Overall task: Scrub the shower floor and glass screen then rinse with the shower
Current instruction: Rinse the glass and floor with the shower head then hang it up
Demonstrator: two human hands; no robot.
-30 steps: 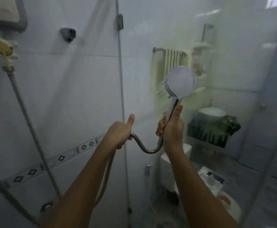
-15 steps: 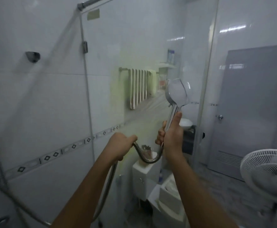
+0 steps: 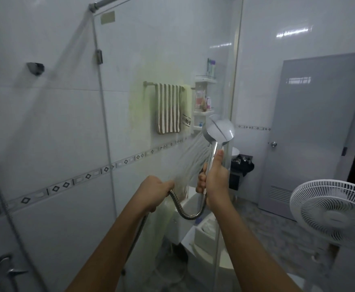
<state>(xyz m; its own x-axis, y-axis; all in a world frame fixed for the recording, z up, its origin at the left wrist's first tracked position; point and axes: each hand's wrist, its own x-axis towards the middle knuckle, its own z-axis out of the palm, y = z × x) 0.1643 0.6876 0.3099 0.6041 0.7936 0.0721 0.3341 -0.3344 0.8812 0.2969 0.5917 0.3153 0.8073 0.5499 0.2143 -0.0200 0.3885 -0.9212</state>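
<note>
At frame centre the right hand (image 3: 215,182) grips the showerhead (image 3: 219,128) handle (thumb up), spraying the glass (image 3: 151,49); the left hand (image 3: 154,191) clutches the hose (image 3: 185,213).

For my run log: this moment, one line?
rinsing; right hand grips shower head; left hand holds hose; spray toward glass screen

Chrome shower head (image 3: 219,128) upright, spraying down-left onto glass screen (image 3: 168,49); screen smeared yellow-green. Ribbed metal hose (image 3: 185,214) loops below handle.
</note>
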